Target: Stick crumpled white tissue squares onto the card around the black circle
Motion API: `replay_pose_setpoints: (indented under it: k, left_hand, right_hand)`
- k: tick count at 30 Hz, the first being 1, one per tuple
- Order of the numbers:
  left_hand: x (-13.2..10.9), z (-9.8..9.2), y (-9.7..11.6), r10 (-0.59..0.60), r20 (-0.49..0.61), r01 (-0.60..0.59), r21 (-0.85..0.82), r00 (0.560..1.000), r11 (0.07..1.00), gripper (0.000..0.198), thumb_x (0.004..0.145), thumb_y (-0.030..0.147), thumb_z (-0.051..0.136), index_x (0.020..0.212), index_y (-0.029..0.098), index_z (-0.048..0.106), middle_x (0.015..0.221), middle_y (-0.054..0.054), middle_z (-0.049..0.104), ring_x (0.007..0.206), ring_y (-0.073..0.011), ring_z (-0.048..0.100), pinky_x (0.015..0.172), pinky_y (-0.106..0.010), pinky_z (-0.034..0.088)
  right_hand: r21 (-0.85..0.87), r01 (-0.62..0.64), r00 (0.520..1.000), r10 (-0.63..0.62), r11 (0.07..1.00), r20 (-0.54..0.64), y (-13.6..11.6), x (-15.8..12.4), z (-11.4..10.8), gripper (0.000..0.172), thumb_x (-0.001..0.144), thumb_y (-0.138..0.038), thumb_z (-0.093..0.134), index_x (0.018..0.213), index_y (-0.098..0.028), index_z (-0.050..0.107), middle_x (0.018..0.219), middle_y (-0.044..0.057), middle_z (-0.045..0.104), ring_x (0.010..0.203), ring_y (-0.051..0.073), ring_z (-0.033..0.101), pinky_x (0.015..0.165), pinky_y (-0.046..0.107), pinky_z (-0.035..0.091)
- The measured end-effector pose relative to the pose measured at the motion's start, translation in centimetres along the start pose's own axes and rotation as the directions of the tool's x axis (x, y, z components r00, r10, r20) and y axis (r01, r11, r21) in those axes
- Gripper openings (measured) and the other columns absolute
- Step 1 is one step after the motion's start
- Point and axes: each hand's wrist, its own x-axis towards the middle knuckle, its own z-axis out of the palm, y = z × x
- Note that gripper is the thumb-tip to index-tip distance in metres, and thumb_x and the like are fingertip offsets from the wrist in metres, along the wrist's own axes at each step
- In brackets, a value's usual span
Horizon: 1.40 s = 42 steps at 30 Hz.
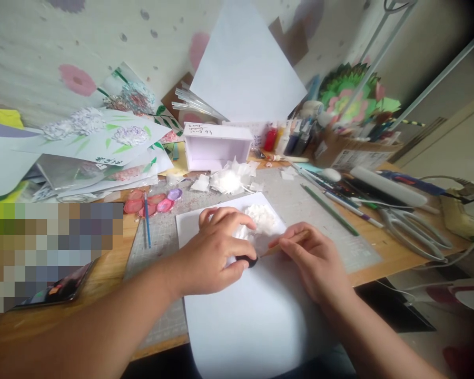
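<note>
A white sheet of paper [240,310] lies on a grey cutting mat [300,210] before me. Crumpled white tissue pieces [263,217] are clustered near the sheet's top. My left hand [217,250] rests on the sheet, fingers curled over the tissue, thumb beside a small dark object [252,260]. My right hand [316,260] pinches a thin wooden stick [278,248] whose tip points at that dark object.
A white open box [217,146], loose tissue scraps [227,180], a paint palette [154,202] with a blue brush [147,221], flower pictures [102,137], paint bottles [284,138], pencils [332,210], scissors [414,231] and a phone [59,289] crowd the wooden desk.
</note>
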Motion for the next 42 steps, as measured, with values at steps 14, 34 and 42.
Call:
replay_pose_setpoints:
  k: [14, 34, 42]
  left_hand:
    - [0.2, 0.3, -0.3, -0.042, -0.004, 0.042, 0.058, 0.999, 0.997, 0.02, 0.077, 0.021, 0.055, 0.085, 0.033, 0.069, 0.122, 0.001, 0.049, 0.116, -0.0262, 0.034, 0.09, -0.046, 0.022]
    - [0.0, 0.2, -0.4, -0.113, -0.038, 0.115, 0.053, 0.993, 0.992, 0.015, 0.081, 0.028, 0.054, 0.088, 0.033, 0.067, 0.119, 0.0, 0.052, 0.114, -0.0264, 0.037, 0.088, -0.048, 0.02]
    - [0.0, 0.0, -1.0, -0.139, -0.231, 0.154, 0.048, 0.963, 0.987, 0.023, 0.083, 0.016, 0.046, 0.081, 0.027, 0.065, 0.107, -0.002, 0.056, 0.106, -0.0227, 0.041, 0.087, -0.045, 0.023]
  right_hand:
    - [-0.138, 0.023, 1.0, -0.021, 0.99, 0.022, -0.3, 0.1, 0.7, 0.014, 0.081, -0.033, 0.061, 0.081, -0.02, 0.056, 0.079, 0.004, 0.069, 0.074, 0.018, 0.065, 0.064, 0.027, 0.048]
    - [0.037, 0.172, 0.975, -0.165, 0.984, -0.149, -1.7, 6.0, -2.7, 0.017, 0.072, -0.031, 0.071, 0.078, -0.017, 0.062, 0.081, 0.005, 0.068, 0.075, 0.017, 0.064, 0.068, 0.03, 0.052]
    - [-0.305, 0.323, 0.939, -0.262, 0.896, 0.224, -1.6, 14.2, -1.2, 0.024, 0.077, -0.041, 0.062, 0.077, -0.018, 0.056, 0.072, 0.004, 0.069, 0.069, 0.019, 0.064, 0.065, 0.032, 0.049]
